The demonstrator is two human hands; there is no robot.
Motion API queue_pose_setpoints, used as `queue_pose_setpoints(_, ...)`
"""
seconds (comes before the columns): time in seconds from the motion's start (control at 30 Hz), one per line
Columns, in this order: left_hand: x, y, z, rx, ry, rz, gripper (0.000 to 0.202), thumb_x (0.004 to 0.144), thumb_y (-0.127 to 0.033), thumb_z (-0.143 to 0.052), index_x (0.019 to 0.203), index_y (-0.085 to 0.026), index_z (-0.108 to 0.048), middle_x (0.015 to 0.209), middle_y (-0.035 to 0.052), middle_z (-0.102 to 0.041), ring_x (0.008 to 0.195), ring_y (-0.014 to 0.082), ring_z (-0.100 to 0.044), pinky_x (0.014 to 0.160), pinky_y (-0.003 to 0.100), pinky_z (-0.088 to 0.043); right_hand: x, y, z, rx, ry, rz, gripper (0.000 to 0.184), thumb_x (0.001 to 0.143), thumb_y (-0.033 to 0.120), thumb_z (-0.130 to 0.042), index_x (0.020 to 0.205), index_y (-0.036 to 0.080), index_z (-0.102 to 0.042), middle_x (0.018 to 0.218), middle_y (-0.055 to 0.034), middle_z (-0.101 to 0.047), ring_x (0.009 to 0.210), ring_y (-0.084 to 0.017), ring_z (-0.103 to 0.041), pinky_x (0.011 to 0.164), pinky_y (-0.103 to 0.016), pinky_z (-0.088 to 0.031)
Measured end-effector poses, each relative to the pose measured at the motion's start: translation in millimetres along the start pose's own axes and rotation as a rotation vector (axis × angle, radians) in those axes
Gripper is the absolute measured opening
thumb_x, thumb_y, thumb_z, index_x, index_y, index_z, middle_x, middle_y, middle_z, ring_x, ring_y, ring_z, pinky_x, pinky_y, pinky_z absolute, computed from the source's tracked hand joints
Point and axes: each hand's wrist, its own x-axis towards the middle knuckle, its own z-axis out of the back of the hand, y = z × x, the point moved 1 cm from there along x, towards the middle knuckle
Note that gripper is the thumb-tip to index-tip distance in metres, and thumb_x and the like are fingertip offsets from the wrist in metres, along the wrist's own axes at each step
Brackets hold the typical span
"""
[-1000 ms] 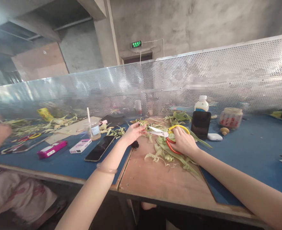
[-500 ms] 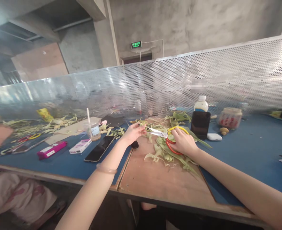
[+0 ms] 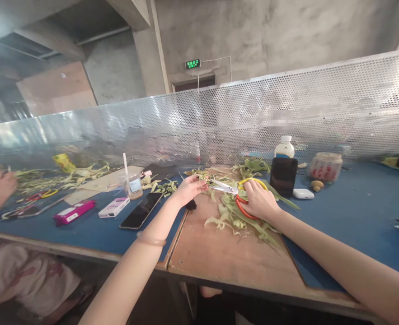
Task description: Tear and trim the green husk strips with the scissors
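My right hand [image 3: 263,202] is closed on the scissors [image 3: 235,190], which have one yellow and one red handle loop. Their silver blades are slightly parted and point left, with the tips close to the fingers of my left hand [image 3: 188,189]. Those fingers are pinched on a small green plant piece [image 3: 202,175], partly hidden by the fingertips. Under the scissors, pale green leaves and curled peelings [image 3: 233,219] lie on the brown board [image 3: 213,248]. More green leaves [image 3: 253,166] are heaped behind the blades.
Left of my arm lie a black phone [image 3: 141,211], a white-and-pink box [image 3: 114,207], a magenta packet [image 3: 73,213] and a cup with a straw [image 3: 134,186]. To the right stand a dark upright phone [image 3: 283,176], a white case [image 3: 303,194] and a jar [image 3: 325,167]. A co-worker's hand [image 3: 2,186] is far left.
The co-worker's hand at far left has risen slightly. My own hands and the scissors stay almost in the same place.
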Motion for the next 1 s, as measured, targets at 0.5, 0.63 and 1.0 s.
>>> queue_pose_setpoints(0.5, -0.4, 1.2, 0.9, 0.002, 0.007, 0.007, 0.019, 0.062, -0.014, -0.068, 0.080, -0.012, -0.062, 0.080, 0.0037, -0.063, 0.069, 0.0124, -0.060, 0.074, 0.030, -0.047, -1.7, 0.1, -0.3, -0.004, -0.010, 0.017, 0.035, 0.079, 0.047, -0.039, 0.094, 0.017, -0.047, 0.098, -0.0096, -0.050, 0.091, -0.022, -0.047, 0.053, -0.026, -0.034)
queue_pose_setpoints(0.63, -1.2, 1.0, -0.1, 0.021, 0.019, 0.023, 0.019, 0.062, -0.015, -0.069, 0.079, -0.012, -0.062, 0.079, 0.0040, -0.063, 0.070, 0.0132, -0.060, 0.074, 0.031, -0.047, -0.5, 0.0, -0.2, -0.001, -0.001, 0.014, 0.035, 0.078, 0.047, -0.041, 0.094, 0.016, -0.046, 0.100, -0.0104, -0.049, 0.093, -0.023, -0.046, 0.054, -0.025, -0.034)
queue_pose_setpoints(1.0, -2.1, -0.1, -0.3, 0.038, 0.033, 0.013, 0.021, 0.061, -0.015, -0.069, 0.081, -0.012, -0.061, 0.082, 0.0044, -0.063, 0.073, 0.0141, -0.060, 0.076, 0.031, -0.047, -1.0, -0.4, -2.5, 0.015, -0.020, 0.031, 0.034, 0.078, 0.047, -0.039, 0.094, 0.017, -0.047, 0.100, -0.0097, -0.051, 0.093, -0.022, -0.047, 0.053, -0.025, -0.033)
